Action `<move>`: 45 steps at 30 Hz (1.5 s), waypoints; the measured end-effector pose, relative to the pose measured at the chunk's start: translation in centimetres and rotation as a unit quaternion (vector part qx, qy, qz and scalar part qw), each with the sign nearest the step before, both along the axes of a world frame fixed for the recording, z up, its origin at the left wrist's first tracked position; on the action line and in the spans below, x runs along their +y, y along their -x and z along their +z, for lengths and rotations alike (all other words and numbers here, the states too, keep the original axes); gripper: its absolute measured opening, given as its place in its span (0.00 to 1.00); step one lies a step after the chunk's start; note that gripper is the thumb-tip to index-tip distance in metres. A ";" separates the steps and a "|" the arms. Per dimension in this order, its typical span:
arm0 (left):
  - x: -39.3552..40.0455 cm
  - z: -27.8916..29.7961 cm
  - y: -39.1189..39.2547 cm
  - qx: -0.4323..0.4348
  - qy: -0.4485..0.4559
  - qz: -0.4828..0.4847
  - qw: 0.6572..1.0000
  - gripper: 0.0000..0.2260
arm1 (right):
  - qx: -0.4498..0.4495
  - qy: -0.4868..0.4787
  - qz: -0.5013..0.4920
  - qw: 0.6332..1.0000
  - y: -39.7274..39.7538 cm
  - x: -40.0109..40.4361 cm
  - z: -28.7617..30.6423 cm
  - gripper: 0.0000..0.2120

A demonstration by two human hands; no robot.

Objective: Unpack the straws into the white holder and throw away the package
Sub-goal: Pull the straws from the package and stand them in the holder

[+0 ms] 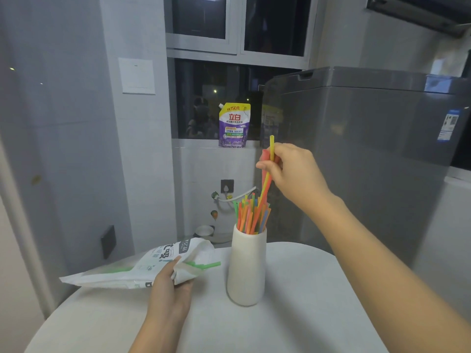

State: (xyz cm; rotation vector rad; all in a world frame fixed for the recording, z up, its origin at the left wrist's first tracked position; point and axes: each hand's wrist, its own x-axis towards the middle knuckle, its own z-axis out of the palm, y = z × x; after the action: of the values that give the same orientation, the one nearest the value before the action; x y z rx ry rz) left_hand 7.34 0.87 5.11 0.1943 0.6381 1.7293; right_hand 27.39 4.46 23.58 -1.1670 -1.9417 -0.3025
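We take the white holder (246, 266) as our landmark: it stands upright on the pale round table (293, 314), near the table's far edge, packed with coloured straws (251, 215) whose tips fan out above its rim.

Directly above the holder, our right hand (288, 169) is raised with the forearm slanting up from the lower right. Its fingers pinch a few straws near their upper ends, a yellow straw (272, 146) sticking up past the fingers and a red-orange one running down into the bundle in the holder.

Left of the holder, our left hand (170, 289) is curled round the open mouth of the package (142, 266), a white pouch lying on its side with its far end reaching past the table's left edge. Green straws (204, 264) poke out of its mouth toward the holder, stopping just short of it. The pouch carries large dark Chinese characters and green print, though the folds make them hard for us to read with confidence.

Behind the holder, on the window ledge, stands a purple and yellow detergent pouch (234, 126) printed with "150克" and the brand "立白". To the holder's right and behind it rises a grey appliance (356, 149) with a blue label too small to read.
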 end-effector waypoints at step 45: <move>-0.1 -0.1 0.0 -0.021 -0.023 0.017 0.999 0.14 | 0.109 0.240 -0.062 0.963 1.0 3.1 -7.2 0.13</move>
State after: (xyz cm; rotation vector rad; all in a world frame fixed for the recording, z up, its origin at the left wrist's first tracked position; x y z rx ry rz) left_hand 7.32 0.74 5.04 0.1806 0.5732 1.7769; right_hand 26.38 7.60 16.41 -1.5645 -1.7973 0.2437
